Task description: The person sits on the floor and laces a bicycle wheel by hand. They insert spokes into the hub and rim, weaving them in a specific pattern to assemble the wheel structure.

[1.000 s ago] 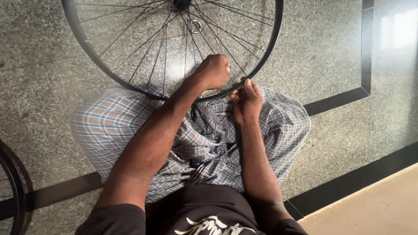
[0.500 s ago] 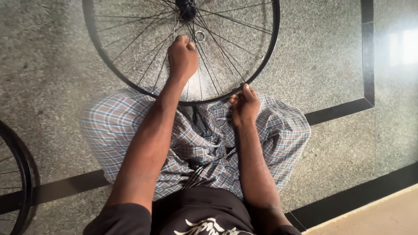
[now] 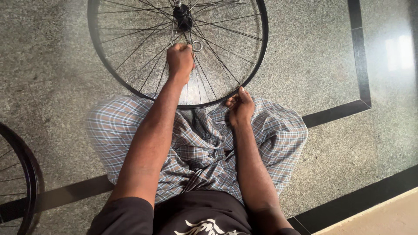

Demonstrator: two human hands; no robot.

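- While the person sits on the stone floor, a bike wheel stands in front of the knees, with its bottom edge resting against the checked cloth that covers the lap.
- The wheel has a thin black rim and lots of thin metal spokes that run from the rim to the middle.
- The dark hub sits near the top of the picture, in the middle of the wheel.
- A small metal ring hangs among the spokes, just below the hub and just beside the left hand.
- The left hand reaches up inside the wheel, between the rim and the hub.
- Its fingers are curled closed into a fist around the spokes there. It is hard to see if they pinch one spoke or some small thing on it.
- The right hand is lower down, at the bottom edge of the wheel.
- Its fingers are bent and press on the rim, holding the wheel where it meets the cloth. The thumb points up along the rim.
- The two hands are apart, one up in the spokes and one down on the rim.
- Both arms are bare and stretch out from dark short sleeves.
- A second wheel peeks in at the left edge of the picture, well apart from the hands. Only part of its black rim and a few spokes show.
- Dark stripes run across the grey speckled floor.
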